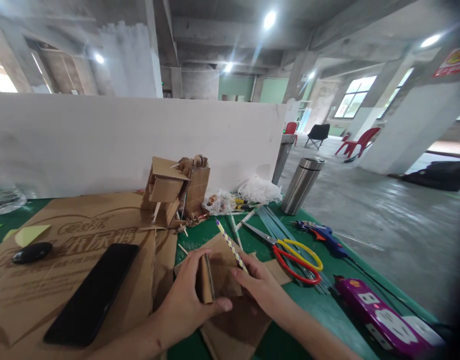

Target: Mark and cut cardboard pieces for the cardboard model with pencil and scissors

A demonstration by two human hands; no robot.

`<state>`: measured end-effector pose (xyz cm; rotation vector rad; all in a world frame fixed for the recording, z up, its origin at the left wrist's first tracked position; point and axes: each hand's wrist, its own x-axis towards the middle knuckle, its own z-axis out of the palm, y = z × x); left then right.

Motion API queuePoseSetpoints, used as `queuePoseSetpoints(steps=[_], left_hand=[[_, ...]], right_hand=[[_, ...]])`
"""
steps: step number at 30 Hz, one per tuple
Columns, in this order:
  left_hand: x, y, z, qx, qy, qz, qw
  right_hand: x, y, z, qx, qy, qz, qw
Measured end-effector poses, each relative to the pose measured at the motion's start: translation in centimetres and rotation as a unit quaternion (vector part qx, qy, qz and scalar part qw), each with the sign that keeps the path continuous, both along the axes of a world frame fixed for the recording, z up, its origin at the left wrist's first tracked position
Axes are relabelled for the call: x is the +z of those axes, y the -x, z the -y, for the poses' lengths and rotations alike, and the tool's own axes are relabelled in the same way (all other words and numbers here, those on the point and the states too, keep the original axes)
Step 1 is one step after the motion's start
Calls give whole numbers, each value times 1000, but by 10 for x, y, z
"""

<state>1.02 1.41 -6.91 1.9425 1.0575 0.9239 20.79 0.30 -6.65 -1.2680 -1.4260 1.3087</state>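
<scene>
My left hand (192, 290) is closed around a small folded piece of cardboard (206, 280), held upright with its cut edge facing me. In my right hand (258, 285) is a patterned pencil (230, 244), white with yellow and purple marks, its tip pointing up and away to the left. Both hands are close together above brown cardboard pieces (237, 325) on the green table. Just right of the right hand lie scissors (297, 257) with red and yellow handles. My palms hide part of the cardboard.
Behind my hands stands a cardboard construction (173, 192). A steel flask (303, 185), clear glue sticks (271, 220), a glue gun (323, 235) and a purple power strip (380, 312) line the right. A black phone (93, 292) and mouse (32, 253) lie on flat cardboard (140, 280). A white partition (102, 145) rises behind.
</scene>
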Motion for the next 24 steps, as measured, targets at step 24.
queuePoseSetpoints(steps=[24], left_hand=[[2,2,11,-80,-129,-77,985]], right_hand=[[15,11,17,196,68,-136,969]])
